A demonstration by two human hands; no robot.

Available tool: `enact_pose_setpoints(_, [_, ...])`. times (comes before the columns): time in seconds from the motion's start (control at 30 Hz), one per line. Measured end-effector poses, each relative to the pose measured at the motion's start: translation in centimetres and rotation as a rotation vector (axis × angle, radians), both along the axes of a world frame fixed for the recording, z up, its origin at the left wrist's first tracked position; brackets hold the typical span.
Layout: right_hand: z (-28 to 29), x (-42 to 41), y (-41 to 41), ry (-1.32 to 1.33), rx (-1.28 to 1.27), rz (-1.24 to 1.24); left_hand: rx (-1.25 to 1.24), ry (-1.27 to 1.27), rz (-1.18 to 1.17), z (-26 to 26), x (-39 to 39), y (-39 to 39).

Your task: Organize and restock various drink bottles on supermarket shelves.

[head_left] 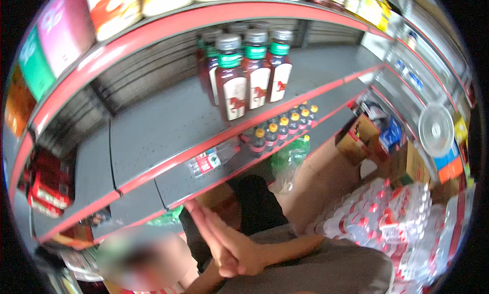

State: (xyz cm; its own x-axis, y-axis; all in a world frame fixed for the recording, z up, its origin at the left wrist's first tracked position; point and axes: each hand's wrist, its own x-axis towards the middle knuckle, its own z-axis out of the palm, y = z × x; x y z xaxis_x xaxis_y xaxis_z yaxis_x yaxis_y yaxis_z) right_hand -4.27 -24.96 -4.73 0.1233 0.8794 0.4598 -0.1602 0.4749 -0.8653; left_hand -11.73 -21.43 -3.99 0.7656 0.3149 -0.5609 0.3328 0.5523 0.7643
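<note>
My left hand [212,238] and my right hand [242,248] are pressed together, palm against palm, below the shelf edge, and no object shows between them. Their fingertips reach close to the red edge of the lower shelf. Beyond them, glass bottles with silver caps and green neck bands [233,91] stand grouped on the grey middle shelf [160,118]. On the shelf beneath, small dark bottles with yellow caps [282,129] stand in rows, with a clear plastic bottle with a red label [208,162] lying to their left.
Another person [187,263], face blurred, is at the lower left. Shrink-wrapped water bottles [401,217] are stacked at the right. A green plastic bottle [292,152], an open cardboard box [357,137] and a fan [436,130] are nearby. Red packs [49,191] sit at the left.
</note>
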Motion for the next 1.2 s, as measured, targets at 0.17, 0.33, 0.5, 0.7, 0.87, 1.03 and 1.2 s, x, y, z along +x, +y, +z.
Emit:
enact_pose_setpoints(0.17, [-0.6,4.3,0.0,-0.109,-0.155,-0.131,0.016,-0.113,0.304,0.2,2.9,-0.8])
enact_pose_setpoints(0.33, [0.4,2.2,-0.6,-0.255,-0.165,-0.207,0.929,-0.993,0.122,-2.9,2.0,4.1])
enact_pose_setpoints(0.5, [2.1,2.9,2.3,0.042,-0.381,-0.171,1.051,-0.944,0.212,-2.4,1.8,2.8])
enact_pose_setpoints(0.7, [0.1,1.5,4.1,-0.356,-0.191,-0.043,1.108,-0.957,0.402,-1.9,-0.1,6.7])
enact_pose_setpoints(0.87, [3.0,-2.5,8.2,-0.483,0.021,0.118,1.192,-0.741,0.610,-1.8,-3.5,8.9])
enact_pose_setpoints(1.03, [3.7,-5.8,14.8,-0.606,0.328,0.161,1.290,-0.700,0.737,-0.9,-7.8,11.2])
enact_pose_setpoints(1.2, [5.6,-11.2,20.7,-0.507,0.351,0.217,1.380,-0.831,0.929,0.8,-12.0,15.9])
